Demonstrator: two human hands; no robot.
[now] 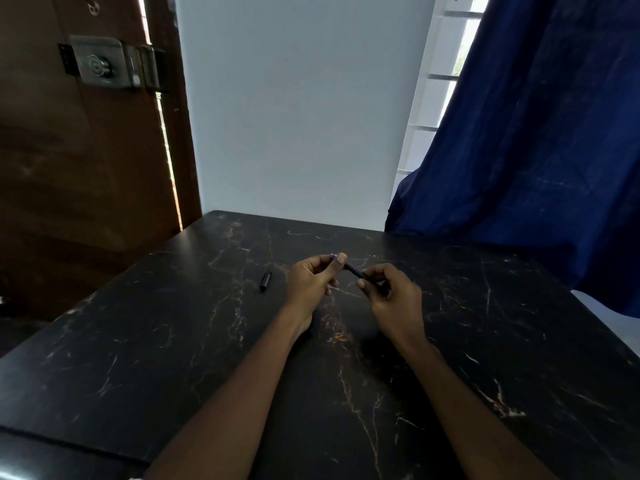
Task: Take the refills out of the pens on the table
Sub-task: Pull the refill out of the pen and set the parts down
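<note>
Both my forearms stretched over dark table (138, 341). My left hand (311, 285) pinches pen (351, 268) tip end; my right hand (393, 296) grips barrel. Pen cap (265, 280) lies left, apart.

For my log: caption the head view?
Left hand and right hand pinch a dark pen over the table; a short black piece lies beside.
</note>
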